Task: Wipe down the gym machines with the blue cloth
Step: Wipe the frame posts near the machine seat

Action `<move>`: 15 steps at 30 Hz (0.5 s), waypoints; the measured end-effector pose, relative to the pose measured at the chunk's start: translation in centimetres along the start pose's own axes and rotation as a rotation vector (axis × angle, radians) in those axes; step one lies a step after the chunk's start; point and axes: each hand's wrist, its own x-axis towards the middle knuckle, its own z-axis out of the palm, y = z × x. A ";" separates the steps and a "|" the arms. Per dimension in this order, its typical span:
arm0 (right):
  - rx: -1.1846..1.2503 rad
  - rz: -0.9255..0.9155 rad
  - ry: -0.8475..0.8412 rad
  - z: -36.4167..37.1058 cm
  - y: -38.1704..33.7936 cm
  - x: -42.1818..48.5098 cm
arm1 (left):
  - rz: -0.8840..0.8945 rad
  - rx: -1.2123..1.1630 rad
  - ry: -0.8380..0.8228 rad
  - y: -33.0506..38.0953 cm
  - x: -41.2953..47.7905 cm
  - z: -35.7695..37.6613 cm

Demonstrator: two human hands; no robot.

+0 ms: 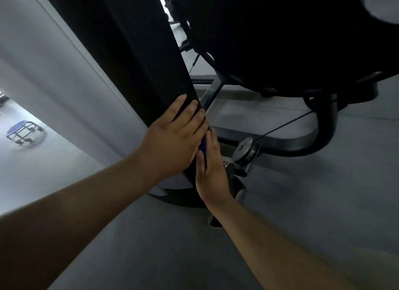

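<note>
A tall black column [133,58] of a gym machine slants from the top left down to its base near the centre. My left hand [172,143] lies flat against the column's lower front face, fingers spread. My right hand [212,173] presses the blue cloth [203,144] against the column's right side. Only a small strip of the cloth shows between the two hands. The rest of it is hidden under my right palm.
A black pulley [247,151] with a thin cable sits just right of my right hand. The machine's curved black frame [302,143] and a large dark housing [280,41] fill the upper right. A blue-topped stool [22,133] stands far left on the grey floor [151,246].
</note>
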 end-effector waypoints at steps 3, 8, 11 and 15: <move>0.011 0.099 0.026 0.4 3.6 -1.1 | 0.085 0.016 -0.046 1.3 -0.1 0.6; 0.074 0.233 0.103 1.5 4.1 -1.6 | 0.124 0.026 -0.061 1.9 -0.5 1.6; 0.030 0.087 0.081 1.7 2.3 -1.2 | 0.123 0.038 -0.045 2.1 -0.5 2.1; 0.064 0.211 0.125 1.5 6.7 -2.2 | 0.101 0.057 -0.050 2.5 -0.6 2.0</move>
